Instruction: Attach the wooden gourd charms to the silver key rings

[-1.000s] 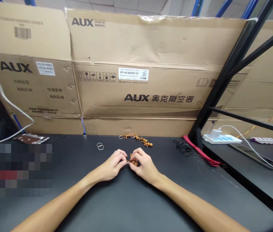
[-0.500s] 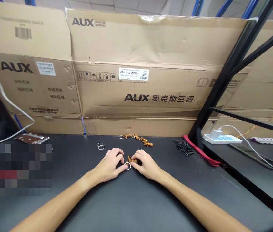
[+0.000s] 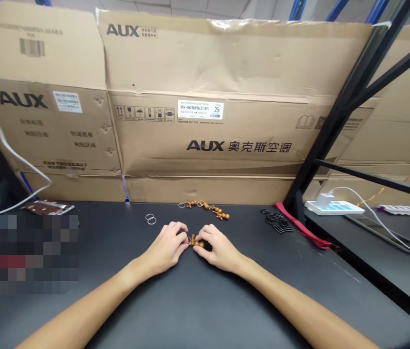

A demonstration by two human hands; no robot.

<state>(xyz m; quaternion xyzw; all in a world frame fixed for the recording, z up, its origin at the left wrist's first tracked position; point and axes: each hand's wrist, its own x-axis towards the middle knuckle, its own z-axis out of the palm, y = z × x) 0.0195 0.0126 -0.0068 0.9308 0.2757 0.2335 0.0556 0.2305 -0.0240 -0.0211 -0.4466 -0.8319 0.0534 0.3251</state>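
My left hand (image 3: 169,248) is closed in a pinch on a metal split ring (image 3: 189,240), most of it hidden behind the fingertips. Close beside it, my right hand (image 3: 216,246) grips a small brown gourd-shaped pendant (image 3: 199,245) between thumb and fingers. Ring and pendant meet between the two hands, just above the dark tabletop; whether they are linked I cannot tell. Farther back lie more brown gourd pendants (image 3: 222,214), some with rings. Two loose split rings (image 3: 150,219) overlap on the table, left of them.
Black ring-like pieces (image 3: 278,222) lie in a pile at the right, near a red strap (image 3: 301,228) and a black metal post (image 3: 330,128). Cardboard boxes (image 3: 205,165) stand along the back. A white power strip (image 3: 334,208) sits at far right, a brown packet (image 3: 47,207) at left.
The split ring has turned from facing me to mostly hidden in my left fingers, which have closed on it. More of the gourd pendant shows by my right fingertips.
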